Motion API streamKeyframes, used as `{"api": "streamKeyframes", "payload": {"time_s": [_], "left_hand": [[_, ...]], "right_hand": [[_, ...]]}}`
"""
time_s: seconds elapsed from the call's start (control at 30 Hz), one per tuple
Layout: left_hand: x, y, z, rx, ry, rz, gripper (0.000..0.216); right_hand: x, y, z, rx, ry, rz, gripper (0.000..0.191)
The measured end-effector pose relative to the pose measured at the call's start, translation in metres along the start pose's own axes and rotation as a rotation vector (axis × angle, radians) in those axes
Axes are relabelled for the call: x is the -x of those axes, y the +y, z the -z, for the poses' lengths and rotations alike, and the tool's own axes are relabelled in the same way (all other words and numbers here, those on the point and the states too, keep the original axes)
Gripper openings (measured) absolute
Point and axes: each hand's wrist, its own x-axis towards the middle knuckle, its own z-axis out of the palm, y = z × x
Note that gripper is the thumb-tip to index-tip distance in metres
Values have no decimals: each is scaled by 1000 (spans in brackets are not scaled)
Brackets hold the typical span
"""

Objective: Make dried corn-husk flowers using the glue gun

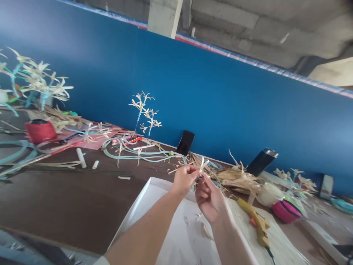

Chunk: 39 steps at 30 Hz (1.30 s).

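Above the far part of a white tray (154, 206), my two hands meet fingertip to fingertip. A small pale flower made of thin strips (203, 164) sticks up from between them. My left hand (185, 179) pinches it from the left, with thumb and forefinger pressed together. My right hand (208, 195) comes from below on the right, its thumb and forefinger closed at the flower's base and its other fingers curled. The flower's lower end is hidden by the fingers. Small pale scraps (205, 232) lie in the tray below.
A yellow glue gun (256, 222) lies right of the tray. Dried husks (231, 178), a black bottle (261, 162) and a phone (185, 142) stand or lie along the blue partition (220, 99). Finished flower stems (140, 106), pale blue tubing (138, 158) and red thread (41, 131) are at left.
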Motion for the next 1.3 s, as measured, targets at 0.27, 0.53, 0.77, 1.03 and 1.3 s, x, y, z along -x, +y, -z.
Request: {"api": "streamKeyframes", "payload": {"time_s": [0.27,0.53,0.77,1.03,1.3], "left_hand": [[-2,-5,1,61,-2,58,27],[-3,-6,3,263,-29,119,30],[-3,-10,3,277,-104,125,32],[-2,-12,5,121,-143,68,33],[3,-5,2,41,-149,59,35]], "right_hand": [[-2,-5,8,73,93,206,26],[6,-1,8,403,102,209,31],[-4,5,13,314,-6,263,21],[-8,3,16,193,1,258,23],[-13,-1,28,124,-2,248,23]]}}
